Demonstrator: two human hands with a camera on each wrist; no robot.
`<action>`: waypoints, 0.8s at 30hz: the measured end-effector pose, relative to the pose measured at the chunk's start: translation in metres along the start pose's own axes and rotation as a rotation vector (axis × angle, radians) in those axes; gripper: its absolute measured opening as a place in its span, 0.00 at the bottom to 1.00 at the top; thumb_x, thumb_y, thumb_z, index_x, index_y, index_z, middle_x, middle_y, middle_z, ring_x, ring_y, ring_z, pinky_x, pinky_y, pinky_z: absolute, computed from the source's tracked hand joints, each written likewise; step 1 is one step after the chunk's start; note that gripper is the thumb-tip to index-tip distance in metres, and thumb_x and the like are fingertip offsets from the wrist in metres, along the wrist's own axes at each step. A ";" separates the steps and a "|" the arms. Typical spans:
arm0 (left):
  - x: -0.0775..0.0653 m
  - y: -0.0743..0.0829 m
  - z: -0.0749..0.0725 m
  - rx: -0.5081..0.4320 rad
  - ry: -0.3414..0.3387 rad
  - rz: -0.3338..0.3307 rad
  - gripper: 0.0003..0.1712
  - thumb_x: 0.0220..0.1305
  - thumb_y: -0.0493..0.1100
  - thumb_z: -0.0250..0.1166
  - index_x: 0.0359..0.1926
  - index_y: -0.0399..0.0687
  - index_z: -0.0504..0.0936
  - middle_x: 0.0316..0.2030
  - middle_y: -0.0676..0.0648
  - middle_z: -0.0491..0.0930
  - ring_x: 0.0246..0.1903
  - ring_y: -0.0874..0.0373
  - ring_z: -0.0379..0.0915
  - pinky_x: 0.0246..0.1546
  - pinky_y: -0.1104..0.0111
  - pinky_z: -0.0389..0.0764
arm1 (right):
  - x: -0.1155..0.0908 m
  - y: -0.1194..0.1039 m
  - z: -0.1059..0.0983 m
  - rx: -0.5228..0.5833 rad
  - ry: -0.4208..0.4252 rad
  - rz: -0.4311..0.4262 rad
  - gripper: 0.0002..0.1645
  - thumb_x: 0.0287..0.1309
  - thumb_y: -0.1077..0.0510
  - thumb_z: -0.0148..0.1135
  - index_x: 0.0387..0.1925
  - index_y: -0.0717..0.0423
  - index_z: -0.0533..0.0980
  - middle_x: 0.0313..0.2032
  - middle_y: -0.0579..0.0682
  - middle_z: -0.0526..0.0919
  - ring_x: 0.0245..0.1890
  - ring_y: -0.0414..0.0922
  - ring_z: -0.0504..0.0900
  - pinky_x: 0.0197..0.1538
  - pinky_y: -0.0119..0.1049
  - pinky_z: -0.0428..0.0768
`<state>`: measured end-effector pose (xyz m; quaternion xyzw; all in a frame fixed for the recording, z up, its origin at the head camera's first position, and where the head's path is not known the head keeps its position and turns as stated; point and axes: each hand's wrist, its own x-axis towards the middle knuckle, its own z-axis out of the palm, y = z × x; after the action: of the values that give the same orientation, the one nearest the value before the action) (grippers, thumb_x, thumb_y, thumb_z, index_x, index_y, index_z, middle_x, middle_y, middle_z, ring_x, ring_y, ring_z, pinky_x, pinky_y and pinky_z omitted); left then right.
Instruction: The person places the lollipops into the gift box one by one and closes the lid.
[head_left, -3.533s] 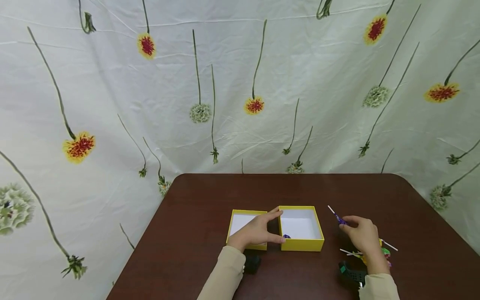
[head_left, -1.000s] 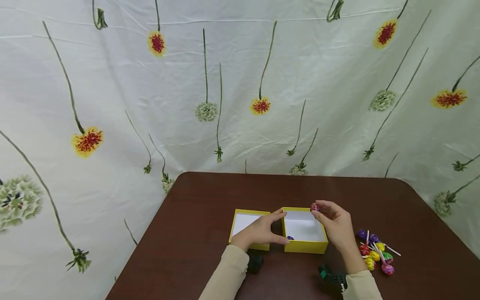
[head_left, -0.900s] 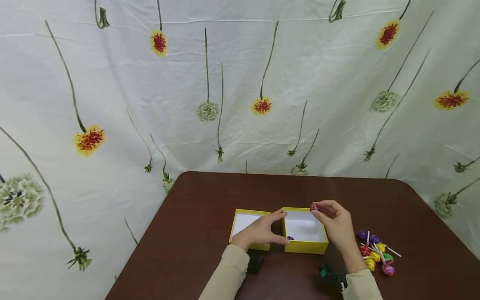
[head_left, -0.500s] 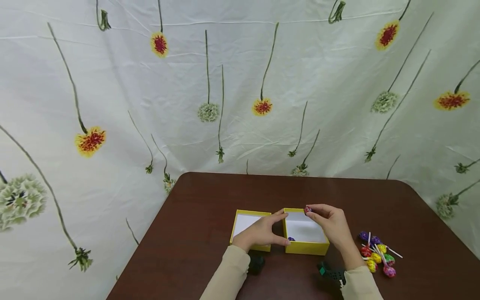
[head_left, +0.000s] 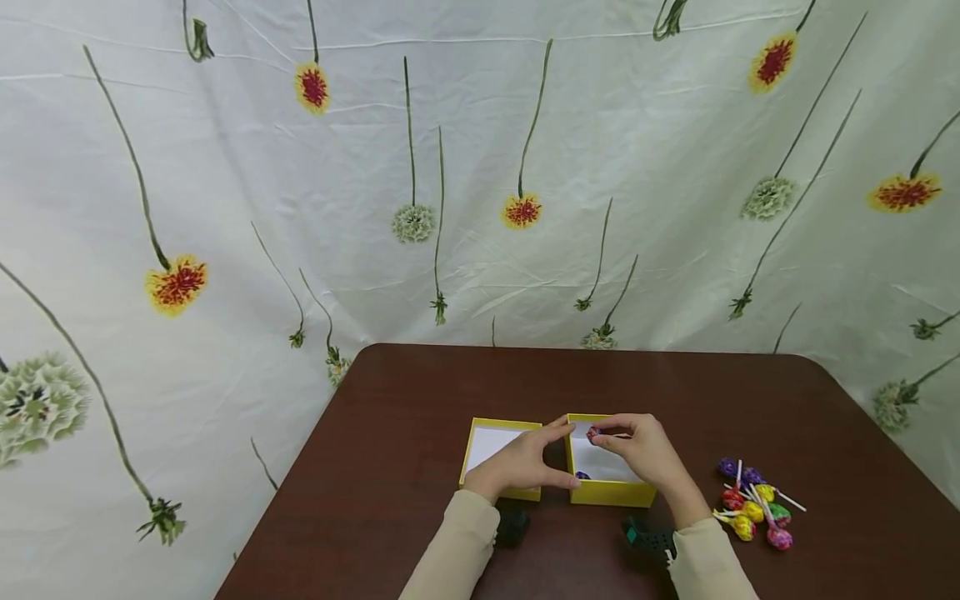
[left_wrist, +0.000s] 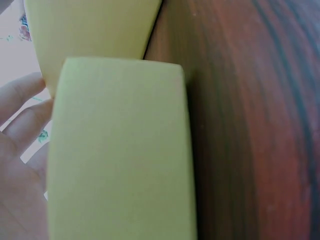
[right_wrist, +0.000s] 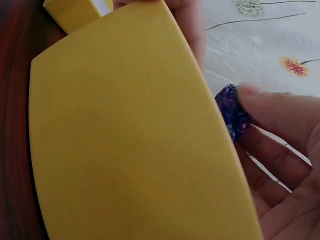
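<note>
A yellow box (head_left: 611, 494) with a white inside stands open on the table, a purple-wrapped lollipop (head_left: 582, 476) in its near left corner. My right hand (head_left: 645, 450) reaches over the right wall and pinches a lollipop by its wrapped head (head_left: 593, 434), low over the box's left part. In the right wrist view its wrapper (right_wrist: 233, 112) looks dark blue and purple, just beyond the rim. My left hand (head_left: 521, 462) is spread along the box's left side, thumb at the near corner and fingers at the far corner, its forearm passing over a shallower yellow tray (head_left: 480, 442).
Right of the box lies a loose pile of lollipops (head_left: 752, 511) in red, yellow, green, pink and purple wrappers, white sticks pointing various ways. The brown table (head_left: 420, 392) ends at a floral cloth (head_left: 337, 167) behind. Each wrist wears a dark band (head_left: 651, 540) with a camera.
My right hand has come left from beside the pile to over the box, then lower into it with the lollipop, now head outward. My left hand stays at the box's left side.
</note>
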<state>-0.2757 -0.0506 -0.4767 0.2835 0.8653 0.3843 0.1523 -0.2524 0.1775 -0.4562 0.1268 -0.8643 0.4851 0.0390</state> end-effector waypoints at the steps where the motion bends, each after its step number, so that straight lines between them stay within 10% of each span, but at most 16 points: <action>1: 0.000 0.000 0.000 -0.001 -0.001 0.000 0.51 0.56 0.61 0.74 0.77 0.62 0.61 0.78 0.61 0.51 0.76 0.52 0.55 0.70 0.53 0.68 | 0.001 0.000 0.001 -0.011 -0.008 -0.003 0.10 0.60 0.62 0.69 0.42 0.61 0.87 0.41 0.56 0.89 0.41 0.47 0.86 0.44 0.37 0.86; 10: -0.002 0.002 -0.001 -0.062 -0.022 -0.013 0.51 0.56 0.58 0.75 0.77 0.62 0.61 0.79 0.61 0.50 0.50 0.60 0.81 0.36 0.69 0.84 | 0.008 0.004 0.012 -0.009 -0.081 0.061 0.08 0.60 0.63 0.69 0.40 0.60 0.87 0.37 0.52 0.88 0.37 0.43 0.84 0.42 0.37 0.85; 16: -0.002 0.002 0.001 -0.020 -0.011 0.002 0.51 0.57 0.61 0.73 0.77 0.64 0.59 0.78 0.62 0.49 0.75 0.52 0.56 0.70 0.53 0.69 | 0.008 0.005 0.017 0.028 -0.124 0.083 0.08 0.62 0.65 0.66 0.42 0.63 0.86 0.39 0.55 0.88 0.38 0.46 0.85 0.45 0.43 0.87; 24: -0.003 0.003 -0.002 -0.008 -0.011 0.016 0.51 0.57 0.62 0.73 0.77 0.64 0.59 0.79 0.61 0.49 0.77 0.51 0.53 0.72 0.49 0.65 | 0.011 0.007 0.018 0.011 -0.168 0.101 0.07 0.61 0.65 0.66 0.40 0.62 0.86 0.38 0.53 0.87 0.36 0.44 0.84 0.44 0.43 0.87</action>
<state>-0.2732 -0.0519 -0.4733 0.2919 0.8606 0.3875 0.1549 -0.2636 0.1633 -0.4697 0.1234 -0.8671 0.4790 -0.0588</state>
